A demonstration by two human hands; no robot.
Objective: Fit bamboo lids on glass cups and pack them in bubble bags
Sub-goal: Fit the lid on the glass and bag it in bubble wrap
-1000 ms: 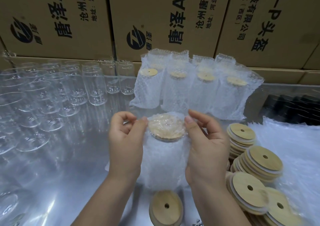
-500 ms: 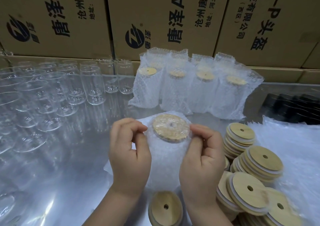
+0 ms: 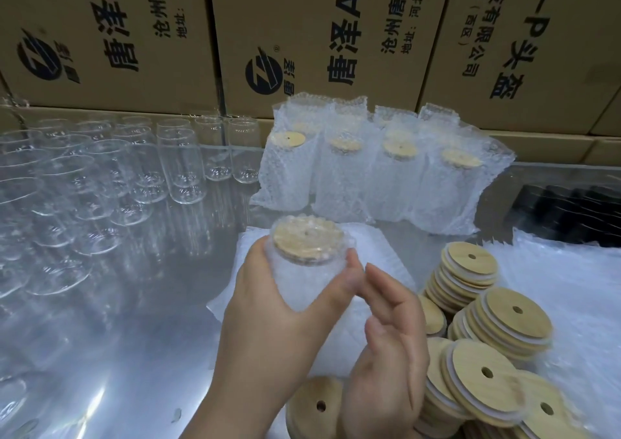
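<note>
My left hand [image 3: 279,317] grips a bagged glass cup [image 3: 304,272] around its body; bubble wrap is folded over its bamboo lid [image 3: 307,238]. My right hand [image 3: 386,348] hovers just to the right of it with straight fingers, holding nothing. Several more packed cups [image 3: 376,170] stand in a row at the back. Loose bamboo lids [image 3: 487,317] are stacked at the right. One more lidded cup [image 3: 316,405] stands near the bottom edge, partly behind my right hand.
Several bare glass cups [image 3: 100,183] crowd the left of the shiny metal table [image 3: 134,338]. Flat bubble bags [image 3: 571,297] lie at the right. Cardboard boxes [image 3: 316,35] wall off the back. A dark tray [image 3: 571,210] sits at far right.
Both hands were folding the bag's top over the lid. Now the left hand alone grips the wrapped cup, and the right hand has let go and drawn back, open.
</note>
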